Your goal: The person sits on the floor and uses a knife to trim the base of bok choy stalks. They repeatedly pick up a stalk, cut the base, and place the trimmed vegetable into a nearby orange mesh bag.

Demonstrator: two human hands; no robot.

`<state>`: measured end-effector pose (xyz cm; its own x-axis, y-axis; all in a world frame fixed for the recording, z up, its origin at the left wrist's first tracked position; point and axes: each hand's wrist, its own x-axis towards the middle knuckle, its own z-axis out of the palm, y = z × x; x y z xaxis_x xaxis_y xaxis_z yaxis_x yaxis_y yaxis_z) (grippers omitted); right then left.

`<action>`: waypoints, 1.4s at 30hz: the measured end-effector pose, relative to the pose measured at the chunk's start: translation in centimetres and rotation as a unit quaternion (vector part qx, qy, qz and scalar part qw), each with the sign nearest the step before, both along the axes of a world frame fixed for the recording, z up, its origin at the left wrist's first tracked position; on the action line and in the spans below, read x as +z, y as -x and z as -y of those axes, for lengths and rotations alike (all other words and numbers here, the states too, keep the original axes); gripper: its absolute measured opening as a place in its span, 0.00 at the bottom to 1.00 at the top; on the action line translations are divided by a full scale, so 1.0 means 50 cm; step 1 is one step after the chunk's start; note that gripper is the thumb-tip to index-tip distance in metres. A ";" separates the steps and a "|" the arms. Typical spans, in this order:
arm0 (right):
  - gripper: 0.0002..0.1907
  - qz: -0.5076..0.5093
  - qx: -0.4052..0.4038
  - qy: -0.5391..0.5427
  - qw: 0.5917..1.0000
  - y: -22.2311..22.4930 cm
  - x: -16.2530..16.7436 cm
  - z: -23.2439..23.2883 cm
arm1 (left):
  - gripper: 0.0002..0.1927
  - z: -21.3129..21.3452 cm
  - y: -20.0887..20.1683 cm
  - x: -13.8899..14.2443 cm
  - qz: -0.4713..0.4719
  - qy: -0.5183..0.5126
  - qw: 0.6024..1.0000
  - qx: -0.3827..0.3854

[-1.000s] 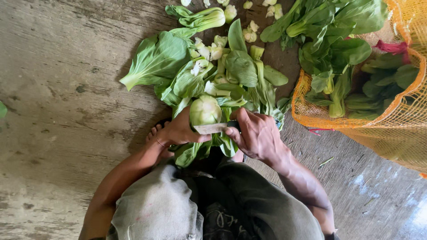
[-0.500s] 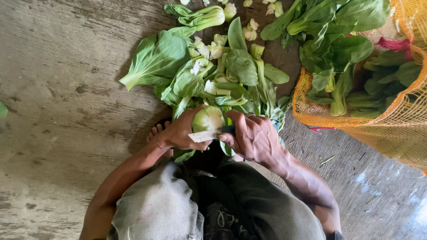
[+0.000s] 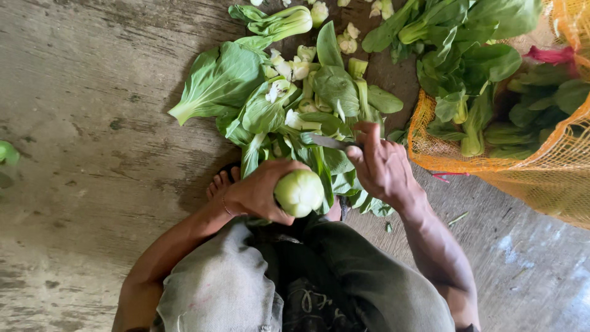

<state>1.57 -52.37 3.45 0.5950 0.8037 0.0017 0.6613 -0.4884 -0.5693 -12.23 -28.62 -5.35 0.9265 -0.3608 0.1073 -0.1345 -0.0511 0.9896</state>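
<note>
Bare grey concrete floor (image 3: 92, 123), strewn with cut greens, below a seated person trimming a vegetable.

The left hand (image 3: 261, 193) is clamped around a pale green, rounded bok choy base (image 3: 299, 192), held just above the knees with its cut end turned toward the camera. The right hand (image 3: 382, 167) is closed on the handle of a small knife with a thin grey blade (image 3: 326, 141), which points left, just above the vegetable and apart from it. Beyond both hands lies a heap of loose green leaves and white stem trimmings (image 3: 289, 92). To the right, an orange mesh sack (image 3: 541, 172) holds whole leafy bok choy (image 3: 473, 67).
</note>
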 end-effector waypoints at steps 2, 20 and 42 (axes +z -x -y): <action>0.24 0.018 0.000 -0.004 1.000 0.013 0.010 0.005 | 0.42 0.001 -0.003 -0.008 -0.050 0.036 0.998 0.006; 0.28 -0.014 0.047 0.028 0.998 0.089 0.080 -0.064 | 0.47 -0.012 0.026 -0.049 -0.018 -0.044 0.997 0.056; 0.33 -0.237 -0.147 0.036 0.960 0.035 -0.043 0.041 | 0.50 0.005 0.008 -0.007 -0.191 0.091 0.977 0.026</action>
<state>-0.20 -54.41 1.30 0.7165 0.5889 -0.3740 0.1639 -0.6632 -0.7303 -12.64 -28.86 -5.70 0.9280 -0.3190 -0.1923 0.2450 0.1340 0.9602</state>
